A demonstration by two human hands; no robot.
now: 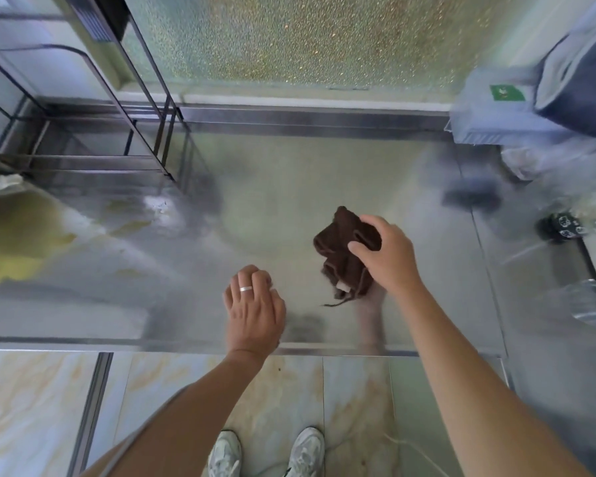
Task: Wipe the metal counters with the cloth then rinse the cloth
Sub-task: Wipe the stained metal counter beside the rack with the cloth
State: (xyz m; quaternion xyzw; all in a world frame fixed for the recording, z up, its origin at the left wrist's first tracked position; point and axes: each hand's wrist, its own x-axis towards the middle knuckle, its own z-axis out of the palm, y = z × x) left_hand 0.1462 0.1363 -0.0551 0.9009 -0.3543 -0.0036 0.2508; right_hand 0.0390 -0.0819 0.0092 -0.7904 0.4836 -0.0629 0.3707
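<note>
My right hand (387, 256) gripping the bunched brown cloth (344, 259) mid-surface (272, 173), my left hand (255, 304) loosely curled and empty near the front edge, wire rack (93, 132) back-left, open room between.

Brown cloth (344, 256) bunched in right hand (389, 256) above metal counter (272, 187) (left hand (255, 304) empty, fingers curled).

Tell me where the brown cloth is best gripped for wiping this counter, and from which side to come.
Grip the brown cloth over its bunched upper part, coming down from above, much as the right hand does now. The cloth is crumpled into a lump on the metal counter, so a top grasp probably gathers the folds; the loose thread at its near end offers little hold.
</note>
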